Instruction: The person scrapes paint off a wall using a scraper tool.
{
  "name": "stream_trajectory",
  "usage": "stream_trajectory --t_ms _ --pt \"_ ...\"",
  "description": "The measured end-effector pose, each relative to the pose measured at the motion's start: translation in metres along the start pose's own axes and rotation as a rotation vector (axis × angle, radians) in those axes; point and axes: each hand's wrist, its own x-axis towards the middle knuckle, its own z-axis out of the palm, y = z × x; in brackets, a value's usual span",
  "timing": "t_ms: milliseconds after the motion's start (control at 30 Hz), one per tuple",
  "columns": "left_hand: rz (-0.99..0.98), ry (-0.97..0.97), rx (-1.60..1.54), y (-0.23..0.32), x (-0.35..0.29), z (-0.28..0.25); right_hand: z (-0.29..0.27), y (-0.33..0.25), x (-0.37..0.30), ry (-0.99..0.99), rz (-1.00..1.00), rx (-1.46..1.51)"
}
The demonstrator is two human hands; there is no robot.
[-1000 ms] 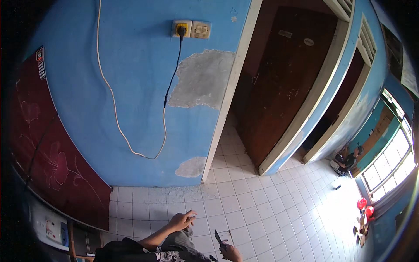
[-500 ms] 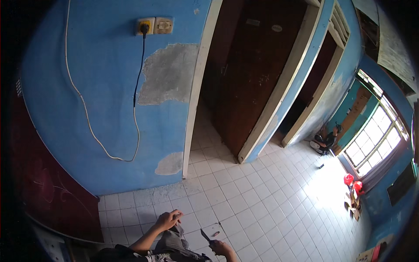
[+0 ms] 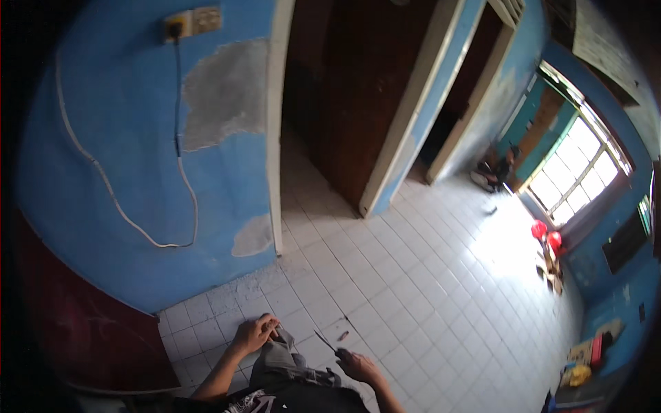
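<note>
At six o'clock we rest our left hand (image 3: 253, 333) spread on one grey-trousered knee (image 3: 275, 354). Our right hand (image 3: 358, 365) pinches one thin dark pointed blade (image 3: 326, 342) aimed at eleven o'clock over the white tiled floor (image 3: 427, 289).

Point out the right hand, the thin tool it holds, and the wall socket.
right hand (image 3: 358, 363), head view, back of the hand
thin tool (image 3: 324, 341), head view, mid-shaft
wall socket (image 3: 194, 22), head view, faceplate

Left hand (image 3: 253, 334) rests on the grey-trousered knee (image 3: 275, 354). Right hand (image 3: 358, 366) grips a thin dark tool (image 3: 325, 341), tip raised over the white tiled floor (image 3: 427, 289). A cable (image 3: 180, 148) hangs down the blue wall (image 3: 124, 138).
</note>
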Motion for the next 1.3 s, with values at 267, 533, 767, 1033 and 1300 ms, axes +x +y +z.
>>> stream_trajectory --t_ms 267,533,767,1033,1300 --pt "0.151 0.084 0.156 0.038 0.049 -0.018 0.003 -0.062 0.035 0.156 -0.164 0.519" --pt "0.329 0.265 0.253 0.063 0.063 -0.004 -0.012 -0.079 0.051 0.073 0.034 0.792" --pt "0.064 0.339 0.153 0.032 0.052 0.008 0.005 -0.065 0.043 -0.036 0.062 0.740" --pt "-0.058 0.398 0.099 -0.013 0.021 -0.025 -0.006 -0.087 0.062 0.029 -0.143 0.681" --pt "-0.329 0.824 0.018 -0.087 0.000 -0.094 -0.093 -0.156 0.192 0.428 -0.280 0.752"
